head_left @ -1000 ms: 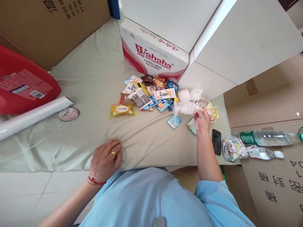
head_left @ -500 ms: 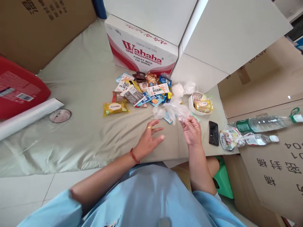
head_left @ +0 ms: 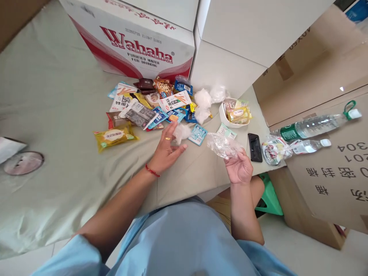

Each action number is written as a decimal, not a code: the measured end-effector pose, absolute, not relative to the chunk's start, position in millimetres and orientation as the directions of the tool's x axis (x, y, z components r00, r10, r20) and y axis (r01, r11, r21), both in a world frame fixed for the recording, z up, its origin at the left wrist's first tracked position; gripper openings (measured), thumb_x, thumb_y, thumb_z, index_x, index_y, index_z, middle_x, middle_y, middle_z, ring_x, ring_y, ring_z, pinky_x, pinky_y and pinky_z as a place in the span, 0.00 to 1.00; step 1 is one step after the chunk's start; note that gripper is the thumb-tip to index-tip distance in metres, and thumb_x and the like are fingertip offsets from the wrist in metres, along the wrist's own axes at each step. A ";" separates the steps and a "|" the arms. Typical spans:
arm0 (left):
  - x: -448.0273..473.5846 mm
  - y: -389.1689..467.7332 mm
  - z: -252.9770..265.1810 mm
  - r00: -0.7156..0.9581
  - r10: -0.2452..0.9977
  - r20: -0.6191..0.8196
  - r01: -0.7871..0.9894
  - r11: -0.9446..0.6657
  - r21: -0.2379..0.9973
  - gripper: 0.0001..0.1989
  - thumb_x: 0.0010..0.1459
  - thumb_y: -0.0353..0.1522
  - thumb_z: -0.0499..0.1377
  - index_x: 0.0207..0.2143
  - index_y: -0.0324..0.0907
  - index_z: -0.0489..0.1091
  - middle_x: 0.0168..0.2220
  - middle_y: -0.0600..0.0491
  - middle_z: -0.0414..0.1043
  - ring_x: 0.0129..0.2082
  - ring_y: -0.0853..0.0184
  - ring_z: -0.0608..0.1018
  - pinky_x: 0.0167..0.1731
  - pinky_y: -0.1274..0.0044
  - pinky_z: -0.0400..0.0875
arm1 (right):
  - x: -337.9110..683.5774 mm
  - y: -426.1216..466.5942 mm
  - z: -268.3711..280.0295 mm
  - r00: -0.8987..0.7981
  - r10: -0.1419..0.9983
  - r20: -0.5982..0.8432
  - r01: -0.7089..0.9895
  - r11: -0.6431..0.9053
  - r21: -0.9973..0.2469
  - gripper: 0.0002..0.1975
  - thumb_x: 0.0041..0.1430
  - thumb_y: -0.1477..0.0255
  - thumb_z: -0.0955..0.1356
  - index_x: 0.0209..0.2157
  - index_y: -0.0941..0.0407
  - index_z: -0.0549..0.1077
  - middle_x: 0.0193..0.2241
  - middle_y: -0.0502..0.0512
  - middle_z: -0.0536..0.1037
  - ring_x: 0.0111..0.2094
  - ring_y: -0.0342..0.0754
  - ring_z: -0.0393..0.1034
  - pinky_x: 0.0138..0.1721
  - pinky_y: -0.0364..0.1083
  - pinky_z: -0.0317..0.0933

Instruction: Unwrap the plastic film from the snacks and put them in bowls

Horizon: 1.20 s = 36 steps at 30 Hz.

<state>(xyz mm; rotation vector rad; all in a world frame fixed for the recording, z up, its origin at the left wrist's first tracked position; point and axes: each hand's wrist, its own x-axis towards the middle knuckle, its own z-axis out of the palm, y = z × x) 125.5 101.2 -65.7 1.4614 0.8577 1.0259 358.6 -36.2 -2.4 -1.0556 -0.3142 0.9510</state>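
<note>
My right hand [head_left: 239, 168] pinches a crumpled clear plastic bag [head_left: 222, 145] above the cloth. My left hand [head_left: 166, 151] has its fingers apart, close to another crumpled clear bag [head_left: 181, 133]; whether it touches that bag I cannot tell. A blue-and-white packet [head_left: 197, 134] lies between the hands, and a pale green packet [head_left: 227, 131] sits just past the held bag. Beyond my left hand is a pile of snack packets [head_left: 140, 113], with a yellow packet [head_left: 115, 136] at its near left. A white bowl [head_left: 228, 122] holds several wrapped snacks.
A Wahaha carton [head_left: 143, 50] stands behind the pile, beside a white cabinet [head_left: 227, 57]. More crumpled bags [head_left: 202, 100] lie near the cabinet. At right are a black phone [head_left: 255, 148], two bottles [head_left: 316, 126] and cardboard boxes [head_left: 336, 180]. A green stool [head_left: 270, 197] stands below.
My right hand has lifted its clear bag away from the other bags, uncovering the blue-and-white and pale green packets. My left hand has moved forward toward the pile. The view has shifted right.
</note>
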 end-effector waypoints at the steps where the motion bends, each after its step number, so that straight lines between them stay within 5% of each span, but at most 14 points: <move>1: 124.7 99.4 -63.6 0.358 0.911 0.207 0.021 -0.229 0.973 0.46 0.51 0.51 0.71 0.68 0.50 0.60 0.72 0.38 0.53 0.63 0.44 0.70 0.41 0.67 0.79 | 356.6 -36.0 -2.7 0.575 0.786 -0.227 -0.526 0.142 -0.839 0.12 0.48 0.70 0.76 0.33 0.50 0.71 0.37 0.45 0.82 0.32 0.43 0.79 0.28 0.40 0.72; 4: 122.7 90.6 -55.3 0.321 0.877 0.358 0.201 -0.433 0.879 0.48 0.49 0.52 0.72 0.69 0.52 0.59 0.76 0.40 0.41 0.72 0.37 0.54 0.55 0.54 0.71 | 345.8 -32.6 -5.6 0.562 0.785 -0.260 -0.514 0.086 -0.853 0.13 0.48 0.68 0.77 0.33 0.51 0.71 0.36 0.46 0.83 0.32 0.44 0.80 0.26 0.39 0.72; 8: 121.3 74.0 -53.1 0.328 0.829 0.452 0.337 -0.550 0.764 0.35 0.50 0.49 0.72 0.58 0.52 0.71 0.69 0.43 0.59 0.70 0.41 0.58 0.66 0.50 0.53 | 323.4 -27.8 -9.7 0.554 0.805 -0.215 -0.385 0.019 -0.923 0.15 0.52 0.63 0.77 0.32 0.52 0.70 0.28 0.47 0.80 0.31 0.45 0.80 0.27 0.40 0.72; 13: 127.8 57.2 -57.0 0.525 0.723 0.449 0.140 -0.594 0.792 0.16 0.54 0.44 0.71 0.45 0.53 0.79 0.48 0.47 0.79 0.54 0.51 0.73 0.58 0.59 0.61 | 288.5 -30.2 -8.5 0.446 0.881 -0.156 -0.191 -0.077 -0.979 0.14 0.60 0.60 0.75 0.30 0.53 0.71 0.21 0.44 0.72 0.22 0.39 0.66 0.23 0.38 0.62; 17: 129.9 58.0 -51.5 0.532 0.788 0.310 -0.038 -0.344 0.938 0.08 0.63 0.40 0.64 0.34 0.46 0.78 0.35 0.49 0.78 0.42 0.59 0.75 0.50 0.65 0.65 | 281.8 -32.3 -5.9 0.404 0.909 -0.106 -0.098 -0.072 -0.993 0.13 0.64 0.60 0.73 0.32 0.53 0.74 0.24 0.45 0.71 0.23 0.39 0.62 0.24 0.39 0.59; 20: 129.8 60.7 -48.9 0.618 0.784 0.060 -0.233 0.110 0.966 0.15 0.63 0.44 0.63 0.31 0.43 0.74 0.31 0.51 0.75 0.34 0.64 0.74 0.41 0.70 0.68 | 289.7 -32.9 -5.0 0.437 0.896 -0.086 -0.133 -0.030 -0.991 0.13 0.66 0.56 0.71 0.41 0.51 0.78 0.46 0.53 0.79 0.27 0.39 0.66 0.27 0.41 0.63; 23: 130.7 60.2 -50.2 0.716 0.697 -0.043 -0.321 0.382 0.867 0.17 0.60 0.46 0.66 0.29 0.42 0.72 0.28 0.53 0.73 0.31 0.66 0.73 0.38 0.73 0.68 | 292.9 -34.3 -6.9 0.401 0.915 -0.051 -0.021 -0.047 -0.999 0.18 0.58 0.59 0.76 0.50 0.46 0.79 0.64 0.54 0.69 0.32 0.40 0.69 0.32 0.43 0.67; 29: 132.6 64.4 -52.2 0.662 0.738 -0.134 -0.352 0.463 0.814 0.16 0.56 0.42 0.68 0.26 0.42 0.70 0.25 0.55 0.68 0.28 0.69 0.69 0.31 0.77 0.65 | 294.1 -39.8 -17.9 0.454 0.888 -0.064 0.096 -0.121 -0.988 0.08 0.62 0.62 0.74 0.35 0.52 0.80 0.33 0.50 0.80 0.29 0.42 0.67 0.32 0.43 0.63; 33: 130.3 76.6 -50.3 0.561 0.807 -0.182 -0.466 0.490 0.737 0.13 0.52 0.37 0.70 0.26 0.41 0.70 0.27 0.56 0.67 0.28 0.70 0.69 0.29 0.78 0.65 | 311.3 -46.1 -16.6 0.611 0.791 -0.034 -0.014 -0.032 -0.999 0.10 0.62 0.60 0.74 0.34 0.52 0.77 0.34 0.49 0.79 0.23 0.39 0.59 0.25 0.42 0.57; 36: 128.9 79.6 -49.0 0.570 0.802 -0.176 -0.490 0.505 0.711 0.13 0.51 0.37 0.71 0.26 0.41 0.71 0.29 0.55 0.68 0.29 0.70 0.71 0.30 0.78 0.67 | 310.8 -47.6 -12.0 0.572 0.820 -0.006 0.020 -0.021 -1.000 0.10 0.63 0.59 0.73 0.35 0.51 0.76 0.36 0.49 0.78 0.25 0.40 0.61 0.27 0.42 0.59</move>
